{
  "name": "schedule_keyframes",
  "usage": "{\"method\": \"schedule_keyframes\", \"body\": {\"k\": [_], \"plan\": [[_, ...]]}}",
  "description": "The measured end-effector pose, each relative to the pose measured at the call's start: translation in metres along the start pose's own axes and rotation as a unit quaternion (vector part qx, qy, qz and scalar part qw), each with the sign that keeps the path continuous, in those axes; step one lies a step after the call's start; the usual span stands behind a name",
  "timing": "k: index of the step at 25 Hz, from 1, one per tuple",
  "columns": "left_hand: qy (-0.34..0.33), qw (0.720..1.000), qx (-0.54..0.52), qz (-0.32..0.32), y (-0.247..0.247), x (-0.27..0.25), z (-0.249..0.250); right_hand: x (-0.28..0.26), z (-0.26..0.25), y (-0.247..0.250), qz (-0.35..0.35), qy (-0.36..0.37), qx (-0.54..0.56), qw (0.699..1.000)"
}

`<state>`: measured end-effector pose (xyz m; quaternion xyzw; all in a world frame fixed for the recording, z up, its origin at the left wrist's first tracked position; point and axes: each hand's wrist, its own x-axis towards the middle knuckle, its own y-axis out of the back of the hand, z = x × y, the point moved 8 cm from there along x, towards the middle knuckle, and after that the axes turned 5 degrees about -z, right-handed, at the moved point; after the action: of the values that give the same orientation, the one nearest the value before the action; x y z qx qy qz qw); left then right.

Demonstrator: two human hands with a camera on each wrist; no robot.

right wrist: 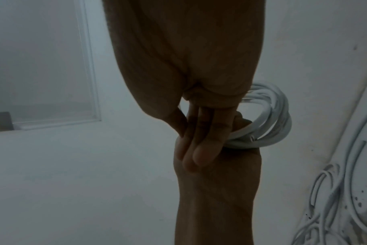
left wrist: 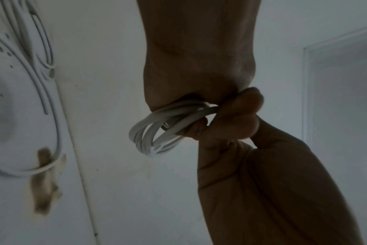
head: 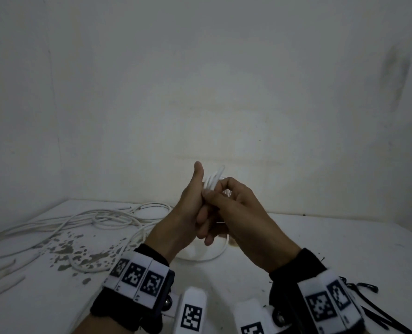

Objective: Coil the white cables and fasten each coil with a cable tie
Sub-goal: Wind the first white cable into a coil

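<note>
A small coil of white cable (head: 213, 180) is held up above the white table (head: 320, 249), between both hands. My left hand (head: 195, 203) wraps its fingers (right wrist: 203, 140) round one side of the coil, thumb pointing up. My right hand (head: 229, 194) meets it from the right and pinches the coil's strands with thumb and fingertips (left wrist: 237, 116). In the left wrist view the coil (left wrist: 155, 132) shows as several tight loops, and a cut end shows in the right wrist view of the coil (right wrist: 270, 119). I see no tie on the coil.
Several loose white cables (head: 103, 216) sprawl over the table's left half, and one loop (head: 209, 257) lies under the hands. Dark stains (head: 72, 249) mark the table on the left. Thin black strips (head: 369, 286), possibly cable ties, lie at the lower right. A wall stands close behind.
</note>
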<state>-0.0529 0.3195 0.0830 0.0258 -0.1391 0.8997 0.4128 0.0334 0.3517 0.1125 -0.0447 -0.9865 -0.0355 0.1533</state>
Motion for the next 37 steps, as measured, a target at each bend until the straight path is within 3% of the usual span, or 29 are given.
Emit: {"method": "schedule_keyframes", "body": {"k": [3,7,9,13,16,19,23,26,30,37], "plan": [[-0.02,0.999,0.039,-0.003,-0.008,-0.006,0.008,-0.002,-0.003,0.01,0.028,0.0,-0.039,0.999],[-0.044,0.993,0.108,0.0,-0.012,-0.007,0.017,-0.006,-0.012,0.031,0.15,0.038,-0.15,0.976],[-0.049,0.986,0.157,0.018,-0.013,-0.007,0.017,-0.006,-0.007,0.04,0.192,0.025,-0.135,0.972],[-0.051,0.973,0.214,0.076,-0.01,-0.007,0.018,0.0,0.001,0.05,0.18,0.015,-0.146,0.973],[-0.052,0.98,0.179,0.071,-0.006,-0.008,0.018,0.001,-0.006,0.047,0.156,0.05,-0.221,0.961],[-0.052,0.993,0.102,0.029,0.003,-0.006,0.016,0.002,-0.009,0.044,0.147,0.055,-0.344,0.926],[-0.054,0.998,0.011,-0.03,0.008,-0.002,0.015,-0.003,-0.021,0.056,0.199,0.116,-0.357,0.905],[-0.053,0.997,0.028,-0.048,0.005,-0.003,0.018,-0.006,-0.027,0.057,0.224,0.138,-0.401,0.878],[-0.057,0.992,0.109,-0.028,0.007,-0.008,0.023,-0.003,-0.023,0.058,0.201,0.107,-0.348,0.91],[-0.087,0.979,0.18,-0.042,0.004,-0.005,0.025,-0.001,-0.021,0.062,0.166,0.054,-0.307,0.935]]}}
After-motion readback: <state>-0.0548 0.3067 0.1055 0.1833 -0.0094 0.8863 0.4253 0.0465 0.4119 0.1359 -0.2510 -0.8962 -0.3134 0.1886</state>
